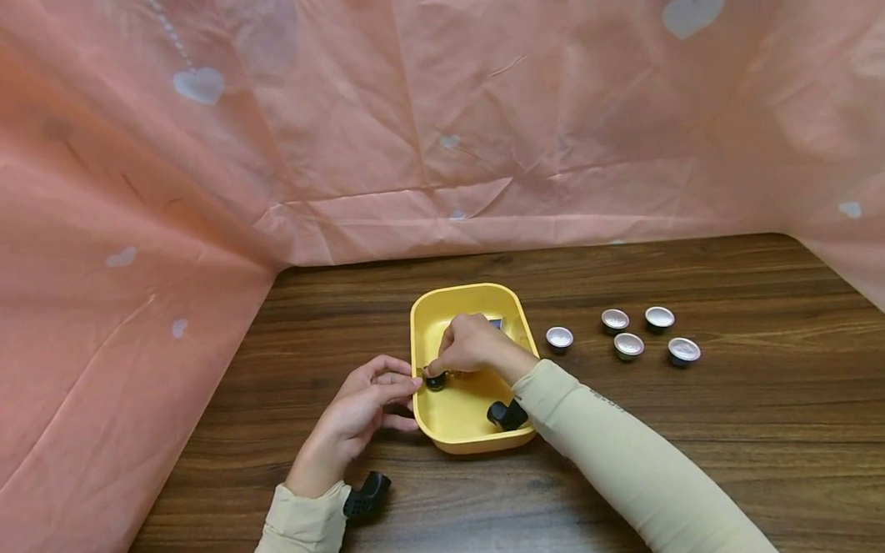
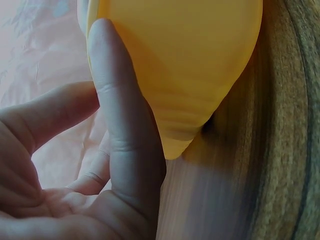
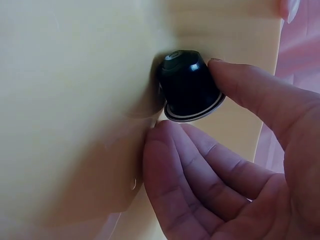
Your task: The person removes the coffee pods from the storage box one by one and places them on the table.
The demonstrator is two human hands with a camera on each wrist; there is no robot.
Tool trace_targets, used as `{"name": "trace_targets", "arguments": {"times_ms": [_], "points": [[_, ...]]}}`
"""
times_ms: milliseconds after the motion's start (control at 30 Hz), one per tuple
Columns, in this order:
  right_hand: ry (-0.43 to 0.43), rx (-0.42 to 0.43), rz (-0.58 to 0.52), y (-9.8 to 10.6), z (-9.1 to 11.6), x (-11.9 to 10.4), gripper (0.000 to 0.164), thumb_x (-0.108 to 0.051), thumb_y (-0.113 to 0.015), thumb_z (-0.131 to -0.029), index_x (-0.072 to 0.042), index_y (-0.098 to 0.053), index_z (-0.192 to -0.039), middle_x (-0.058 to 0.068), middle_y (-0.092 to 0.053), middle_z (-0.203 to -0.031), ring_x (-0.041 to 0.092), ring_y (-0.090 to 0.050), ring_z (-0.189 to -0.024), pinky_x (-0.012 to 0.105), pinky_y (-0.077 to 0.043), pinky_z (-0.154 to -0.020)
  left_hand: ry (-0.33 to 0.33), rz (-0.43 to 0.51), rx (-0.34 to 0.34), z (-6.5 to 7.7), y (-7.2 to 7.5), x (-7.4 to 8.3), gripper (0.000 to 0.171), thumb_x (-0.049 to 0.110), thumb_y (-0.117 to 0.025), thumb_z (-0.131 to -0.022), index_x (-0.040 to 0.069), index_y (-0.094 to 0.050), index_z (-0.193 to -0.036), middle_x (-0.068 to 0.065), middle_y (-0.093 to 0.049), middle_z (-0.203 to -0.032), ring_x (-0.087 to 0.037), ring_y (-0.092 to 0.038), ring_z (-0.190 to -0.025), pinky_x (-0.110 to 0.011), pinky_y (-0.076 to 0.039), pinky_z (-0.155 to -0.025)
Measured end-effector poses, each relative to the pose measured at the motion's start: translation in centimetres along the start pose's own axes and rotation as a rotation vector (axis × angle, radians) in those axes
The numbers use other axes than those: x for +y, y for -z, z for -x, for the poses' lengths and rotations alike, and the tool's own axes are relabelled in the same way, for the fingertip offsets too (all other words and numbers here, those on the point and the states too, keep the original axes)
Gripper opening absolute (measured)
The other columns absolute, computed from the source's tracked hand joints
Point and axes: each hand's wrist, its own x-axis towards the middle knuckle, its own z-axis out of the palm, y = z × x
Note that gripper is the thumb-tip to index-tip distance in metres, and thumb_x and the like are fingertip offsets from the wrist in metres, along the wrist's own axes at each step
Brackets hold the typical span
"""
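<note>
Inside the yellow tray (image 1: 458, 439), a dark coffee capsule (image 3: 187, 85) is near the left wall, its pale-edged rim tilted toward my right hand's fingers. My right hand (image 1: 470, 342) reaches into the tray and pinches this capsule, thumb on its side and fingertips at the rim. On the tray's left side, my left hand (image 1: 362, 404) grips the wall, the thumb tip at the top edge and other fingers along the outside. A thumb (image 2: 122, 110) lies against the yellow wall in the left wrist view.
Several capsules with silvery lids stand right of the tray, the nearest capsule (image 1: 559, 339) close to its wall. A small blue-and-white item (image 1: 496, 324) shows partly behind my right hand. Black wrist cameras hang below both sleeves. Pink cloth (image 1: 480, 124) encloses the wooden table (image 1: 781, 426).
</note>
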Motion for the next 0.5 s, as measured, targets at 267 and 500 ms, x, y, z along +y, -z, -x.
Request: {"name": "trace_targets", "arguments": {"times_ms": [267, 500], "points": [[-0.016, -0.018, -0.007, 0.08, 0.24, -0.08, 0.027, -0.037, -0.093, -0.083, -0.015, -0.08, -0.074, 0.003, -0.077, -0.07, 0.01, -0.065, -0.06, 0.017, -0.045, -0.053, -0.001, -0.005, 0.005, -0.02, -0.1, -0.01, 0.033, 0.007, -0.07, -0.1, -0.004, -0.052, -0.126, -0.003, -0.074, -0.1, -0.017, -0.069, -0.081, -0.032, -0.068, -0.066], [-0.008, -0.037, -0.019, -0.03, 0.18, 0.0, 0.028, -0.037, -0.093, -0.084, -0.015, -0.078, -0.075, 0.001, -0.074, -0.067, 0.011, -0.065, -0.059, 0.018, -0.048, -0.053, -0.002, -0.004, 0.006, 0.07, -0.1, -0.01, 0.027, 0.007, -0.07, -0.101, 0.0, -0.054, -0.121, -0.002, -0.074, -0.099, -0.016, -0.068, -0.081, -0.033, -0.068, -0.066]]}}
